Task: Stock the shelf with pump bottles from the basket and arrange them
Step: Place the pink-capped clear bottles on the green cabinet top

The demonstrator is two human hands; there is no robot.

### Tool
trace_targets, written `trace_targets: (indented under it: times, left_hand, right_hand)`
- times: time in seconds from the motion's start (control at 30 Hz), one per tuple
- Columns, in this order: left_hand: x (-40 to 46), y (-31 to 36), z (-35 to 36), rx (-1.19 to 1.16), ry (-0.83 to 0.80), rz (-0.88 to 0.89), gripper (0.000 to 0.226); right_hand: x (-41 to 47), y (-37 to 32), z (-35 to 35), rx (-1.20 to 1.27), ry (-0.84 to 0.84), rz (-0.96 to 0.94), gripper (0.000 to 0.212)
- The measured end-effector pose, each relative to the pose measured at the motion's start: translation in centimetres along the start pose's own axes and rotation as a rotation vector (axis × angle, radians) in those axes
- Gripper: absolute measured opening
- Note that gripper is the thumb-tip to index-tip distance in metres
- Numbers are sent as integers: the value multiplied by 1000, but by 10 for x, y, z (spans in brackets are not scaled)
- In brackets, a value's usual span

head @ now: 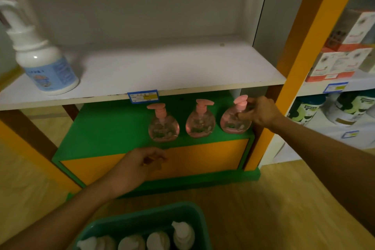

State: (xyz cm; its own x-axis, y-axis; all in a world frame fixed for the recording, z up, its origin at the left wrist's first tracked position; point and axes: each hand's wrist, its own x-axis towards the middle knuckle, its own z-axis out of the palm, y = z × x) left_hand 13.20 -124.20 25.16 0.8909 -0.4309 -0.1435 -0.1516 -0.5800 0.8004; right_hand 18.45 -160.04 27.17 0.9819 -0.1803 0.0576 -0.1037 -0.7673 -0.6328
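Observation:
Three round pink pump bottles stand in a row on the green lower shelf (105, 128): a left one (163, 126), a middle one (200, 121) and a right one (233, 121). My right hand (259, 112) grips the right bottle at its neck and shoulder. My left hand (142, 161) hangs just in front of the shelf's orange front panel, below the left bottle, its fingers loosely curled and holding nothing. A green basket (188, 212) on the floor at the bottom holds several white pump bottles (182, 233).
A large white pump bottle with a blue label (43, 63) stands at the left of the white upper shelf (182, 67). An orange post (300, 50) borders the unit on the right. Beyond it, another shelf carries boxes (341, 61) and tubs (349, 109).

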Motion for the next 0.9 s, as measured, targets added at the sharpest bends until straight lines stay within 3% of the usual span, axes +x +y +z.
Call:
trace_targets:
  times: [0.4, 0.53, 0.6, 0.7, 0.8, 0.9]
  left_hand:
    - [-4, -15, 3, -49, -2, 0, 29]
    - [-9, -21, 2, -54, 24, 12, 31]
    - [-14, -21, 0, -67, 27, 27, 32]
    - [-23, -16, -6, -71, 45, 37, 29]
    - [-34, -8, -12, -64, 54, 42, 29]
    - [-51, -10, -13, -55, 58, 22, 28]
  right_hand:
    - [3, 6, 8, 81, -70, 4, 54]
    - [-13, 7, 11, 27, 113, 41, 75]
    - [-30, 2, 12, 81, 219, 31, 65]
    - [-61, -15, 16, 147, 228, -31, 40]
    - [-92, -46, 26, 194, 137, -80, 21]
    - [-125, -73, 56, 249, -44, -130, 16]
